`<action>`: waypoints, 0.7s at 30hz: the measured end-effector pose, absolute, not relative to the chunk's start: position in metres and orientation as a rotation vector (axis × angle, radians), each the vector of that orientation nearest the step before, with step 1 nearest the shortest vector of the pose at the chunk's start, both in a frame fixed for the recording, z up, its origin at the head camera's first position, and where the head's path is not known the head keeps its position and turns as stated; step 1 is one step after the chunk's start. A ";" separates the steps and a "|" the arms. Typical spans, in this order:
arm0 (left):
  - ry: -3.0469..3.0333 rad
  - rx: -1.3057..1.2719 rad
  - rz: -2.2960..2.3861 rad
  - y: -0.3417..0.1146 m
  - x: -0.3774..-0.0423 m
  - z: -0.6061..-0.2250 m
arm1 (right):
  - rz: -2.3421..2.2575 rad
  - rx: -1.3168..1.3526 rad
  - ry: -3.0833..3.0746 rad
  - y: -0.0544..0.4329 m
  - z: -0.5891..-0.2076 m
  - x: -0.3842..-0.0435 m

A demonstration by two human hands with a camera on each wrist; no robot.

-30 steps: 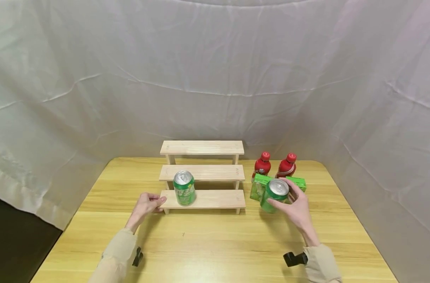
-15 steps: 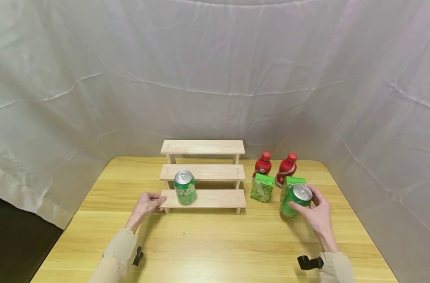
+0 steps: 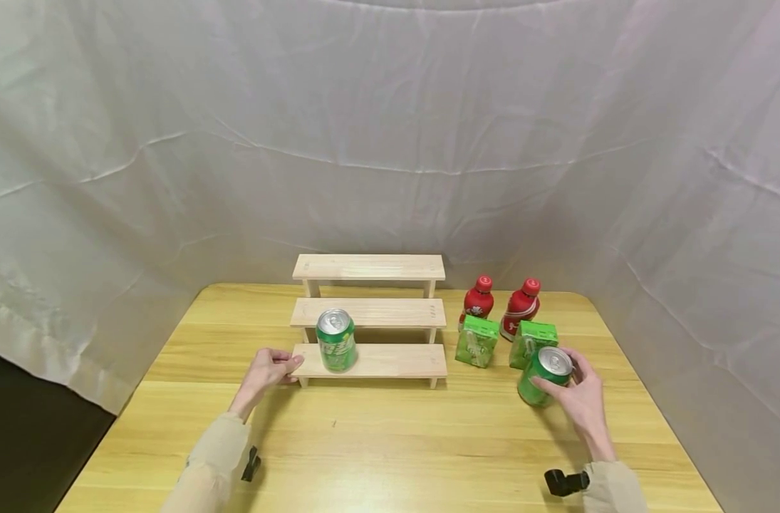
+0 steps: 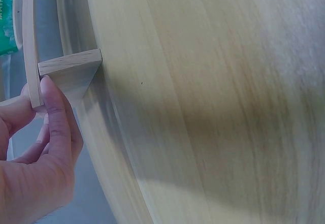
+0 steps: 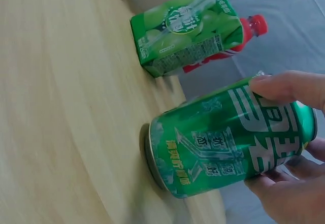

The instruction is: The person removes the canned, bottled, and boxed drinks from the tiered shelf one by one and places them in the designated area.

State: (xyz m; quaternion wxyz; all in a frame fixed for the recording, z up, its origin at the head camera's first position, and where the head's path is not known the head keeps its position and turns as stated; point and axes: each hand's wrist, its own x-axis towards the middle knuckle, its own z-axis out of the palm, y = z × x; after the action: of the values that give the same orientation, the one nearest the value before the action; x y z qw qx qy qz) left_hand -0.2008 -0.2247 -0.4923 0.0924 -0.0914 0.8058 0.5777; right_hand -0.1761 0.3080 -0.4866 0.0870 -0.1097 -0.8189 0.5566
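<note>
My left hand (image 3: 269, 370) pinches the left end of the lowest board of a three-step wooden display rack (image 3: 390, 362). In the left wrist view, thumb and fingers (image 4: 57, 120) lie on either side of that board. One green soda can (image 3: 336, 342) stands upright on the bottom step, left of its middle. At the right, my right hand (image 3: 582, 395) grips a second green soda can (image 5: 223, 137) around its upper part. That can's base is right at the tabletop, just in front of a green juice carton (image 5: 185, 28).
Another green juice carton (image 3: 476, 342) stands between the rack and the held can. Two red bottles, a left bottle (image 3: 478, 303) and a right bottle (image 3: 521, 310), stand behind the cartons. Grey fabric (image 3: 390, 142) encloses the wooden table (image 3: 390, 449) at the back and sides.
My right hand has carried its can rightward and down, from in front of the cartons to the tabletop before the right carton. My left hand has stayed on the rack.
</note>
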 end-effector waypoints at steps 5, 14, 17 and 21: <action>2.379 -0.276 1.730 -0.224 -0.201 -0.494 | 1.758 -0.317 -2.372 0.309 -0.493 -0.176; 2.368 -0.275 1.739 -0.225 -0.201 -0.495 | 1.752 -0.313 -2.381 0.308 -0.497 -0.176; 2.360 -0.281 1.742 -0.225 -0.202 -0.495 | 1.711 -0.284 -2.409 0.309 -0.499 -0.176; 2.356 -0.287 1.742 -0.225 -0.202 -0.495 | 1.598 -0.206 -2.443 0.310 -0.501 -0.176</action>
State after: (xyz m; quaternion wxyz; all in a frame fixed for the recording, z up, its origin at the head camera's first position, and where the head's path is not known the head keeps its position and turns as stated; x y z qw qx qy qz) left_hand -0.2021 -0.2249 -0.4949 0.0984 -0.0969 0.7964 0.5888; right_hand -0.1760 0.3101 -0.5012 0.1074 -0.0701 -0.8299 0.5429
